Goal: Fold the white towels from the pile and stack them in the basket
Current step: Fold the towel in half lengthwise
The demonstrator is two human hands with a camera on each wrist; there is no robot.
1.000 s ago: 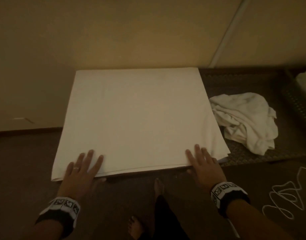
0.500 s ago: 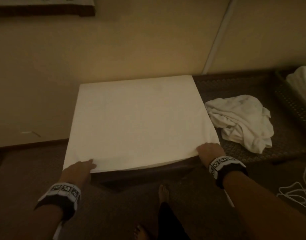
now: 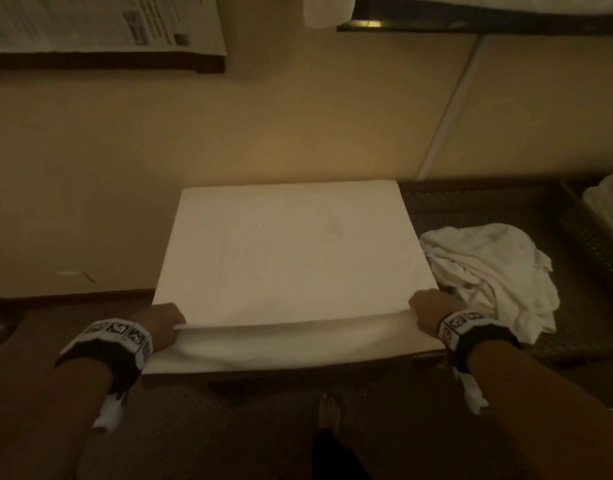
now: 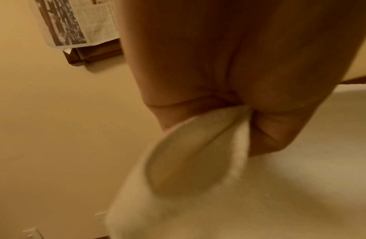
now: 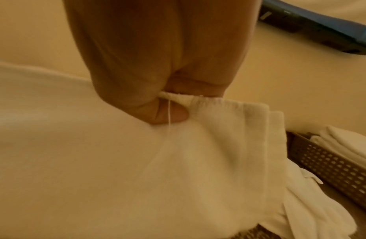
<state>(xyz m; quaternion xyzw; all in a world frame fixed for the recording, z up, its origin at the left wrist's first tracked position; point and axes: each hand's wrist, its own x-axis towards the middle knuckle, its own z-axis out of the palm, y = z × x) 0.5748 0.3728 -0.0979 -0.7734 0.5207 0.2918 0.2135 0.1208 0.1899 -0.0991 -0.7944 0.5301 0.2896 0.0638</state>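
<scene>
A white towel [image 3: 291,251] lies spread flat on the low dark bench against the wall. My left hand [image 3: 166,318] pinches its near left corner [image 4: 235,122], and my right hand [image 3: 426,306] pinches its near right corner [image 5: 198,100]. Both corners are lifted off the bench, so the near edge curls up and over between the hands. A crumpled pile of white towels [image 3: 485,271] sits on the bench just right of the spread towel. The brown perforated basket [image 3: 596,244] stands at the far right with folded white towels [image 3: 606,199] inside.
The beige wall rises right behind the bench. A dark-framed notice [image 3: 104,29] hangs on the wall at upper left. My bare foot [image 3: 329,410] stands on the brown carpet below the bench's front edge.
My hands went from lying flat on the towel's near edge to pinching its two near corners, then lifted that edge up and away from me.
</scene>
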